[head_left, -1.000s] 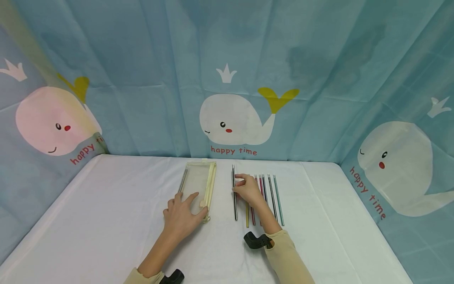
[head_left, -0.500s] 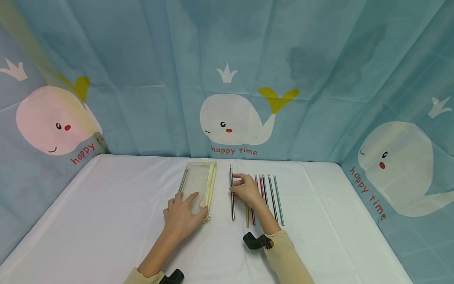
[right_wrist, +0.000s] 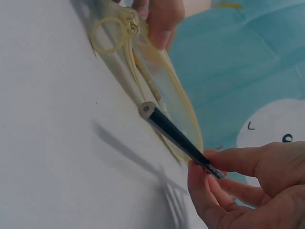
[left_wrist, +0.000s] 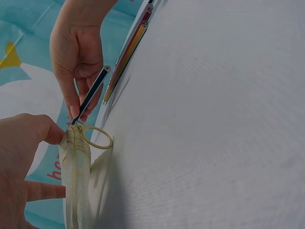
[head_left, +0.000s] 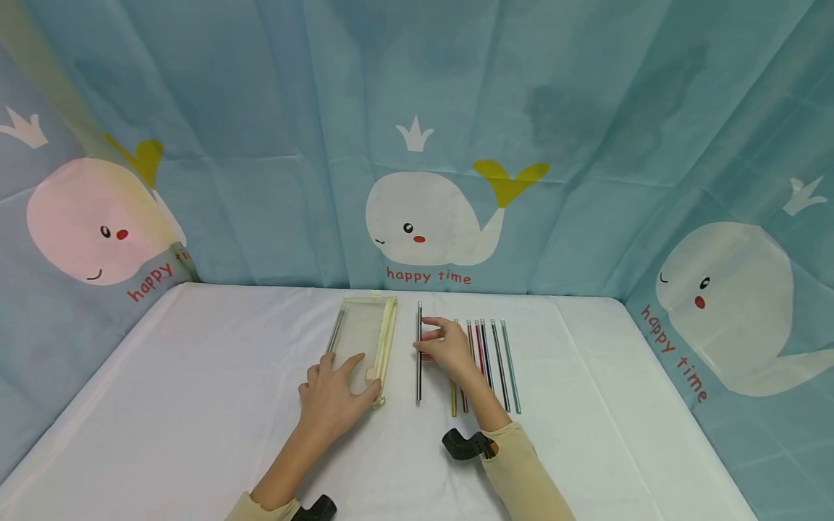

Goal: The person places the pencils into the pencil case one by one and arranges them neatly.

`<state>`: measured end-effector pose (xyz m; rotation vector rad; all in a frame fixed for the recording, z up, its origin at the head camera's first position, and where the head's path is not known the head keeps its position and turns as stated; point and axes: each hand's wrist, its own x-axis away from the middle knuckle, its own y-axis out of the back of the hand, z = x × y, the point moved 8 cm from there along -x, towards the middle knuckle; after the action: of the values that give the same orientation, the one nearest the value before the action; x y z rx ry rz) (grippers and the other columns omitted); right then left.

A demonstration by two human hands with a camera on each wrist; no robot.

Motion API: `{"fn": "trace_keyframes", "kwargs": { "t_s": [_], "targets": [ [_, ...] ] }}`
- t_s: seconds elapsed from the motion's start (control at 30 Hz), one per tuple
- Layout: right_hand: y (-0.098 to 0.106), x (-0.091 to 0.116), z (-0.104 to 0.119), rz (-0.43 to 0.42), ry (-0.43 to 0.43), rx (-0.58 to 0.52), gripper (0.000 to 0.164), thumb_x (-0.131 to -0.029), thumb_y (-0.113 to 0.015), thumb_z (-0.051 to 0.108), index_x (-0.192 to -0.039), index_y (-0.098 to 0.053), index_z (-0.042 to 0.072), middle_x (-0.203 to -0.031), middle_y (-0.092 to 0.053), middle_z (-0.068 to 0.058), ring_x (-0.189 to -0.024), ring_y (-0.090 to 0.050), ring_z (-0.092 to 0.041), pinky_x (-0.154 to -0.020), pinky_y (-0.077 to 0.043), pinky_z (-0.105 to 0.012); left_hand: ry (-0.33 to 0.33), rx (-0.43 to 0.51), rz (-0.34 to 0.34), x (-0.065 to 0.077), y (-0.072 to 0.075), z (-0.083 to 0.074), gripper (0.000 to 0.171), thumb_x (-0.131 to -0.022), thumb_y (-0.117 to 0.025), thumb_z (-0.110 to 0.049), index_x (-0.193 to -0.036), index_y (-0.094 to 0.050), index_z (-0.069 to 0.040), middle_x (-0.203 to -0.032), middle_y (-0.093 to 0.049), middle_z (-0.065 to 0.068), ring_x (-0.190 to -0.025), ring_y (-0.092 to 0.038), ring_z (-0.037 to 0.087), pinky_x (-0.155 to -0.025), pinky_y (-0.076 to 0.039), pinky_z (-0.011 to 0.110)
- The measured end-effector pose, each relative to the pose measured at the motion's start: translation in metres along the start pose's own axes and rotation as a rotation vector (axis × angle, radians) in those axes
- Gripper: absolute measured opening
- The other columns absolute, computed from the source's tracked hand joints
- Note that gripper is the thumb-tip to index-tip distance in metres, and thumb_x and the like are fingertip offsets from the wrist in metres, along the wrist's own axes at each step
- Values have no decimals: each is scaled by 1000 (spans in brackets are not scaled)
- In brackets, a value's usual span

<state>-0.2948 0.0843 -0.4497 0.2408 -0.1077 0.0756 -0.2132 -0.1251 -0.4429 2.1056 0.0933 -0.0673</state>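
In the head view my left hand (head_left: 335, 396) rests with spread fingers on a pale yellow zippered mesh pouch (head_left: 366, 322). Its thumb lies at the zipper side, close to the ring-shaped pull (right_wrist: 108, 36) seen in the right wrist view. My right hand (head_left: 449, 353) pinches a dark pencil (head_left: 419, 380) between thumb and fingers, just right of the pouch. The pencil's flat, unsharpened end (right_wrist: 147, 109) points toward the camera in the right wrist view. A slim dark stick (head_left: 336, 331) shows along the pouch's left side; a yellowish one (right_wrist: 147, 76) shows through the mesh.
Right of the held pencil lies a row of several pencils, among them a yellow one (head_left: 454, 404) and a green one (head_left: 511, 369); the right forearm hides part of the row. White cloth (head_left: 195, 405) covers the table. A blue whale-print curtain (head_left: 274, 217) stands behind.
My right hand has moved left with the dark pencil, away from the row and closer to the pouch. My left hand and the pouch have stayed in place.
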Motion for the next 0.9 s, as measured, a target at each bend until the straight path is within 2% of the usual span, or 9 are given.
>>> {"fn": "trace_keyframes", "kwargs": {
  "t_s": [0.2, 0.47, 0.9],
  "targets": [
    [-3, -2, -1, 4, 16, -23, 52, -90, -77, -4, -140, -63, -4, -108, -71, -23, -77, -73, -20, -76, -64, -36, 1, 5, -2, 0, 0, 1, 60, -93, -67, -48, -141, -67, -12, -152, -44, 37, -131, -45, 60, -92, -40, 73],
    [-8, -2, -2, 9, 40, -10, 51, -90, -77, -4, -139, -64, -6, -108, -72, -24, -80, -76, -27, -75, -64, -36, 1, 1, 3, 0, 0, 1, 60, -93, -68, -48, -142, -67, -12, -152, -43, 38, -131, -45, 61, -91, -40, 74],
    [-17, -3, 0, 35, 42, 1, 49, -89, -78, -5, -136, -65, -7, -105, -72, -22, -77, -74, -19, -73, -64, -35, 0, -3, 5, 1, 1, 0, 61, -93, -69, -49, -142, -67, -12, -151, -44, 38, -131, -46, 61, -90, -41, 74]
  ]
}}
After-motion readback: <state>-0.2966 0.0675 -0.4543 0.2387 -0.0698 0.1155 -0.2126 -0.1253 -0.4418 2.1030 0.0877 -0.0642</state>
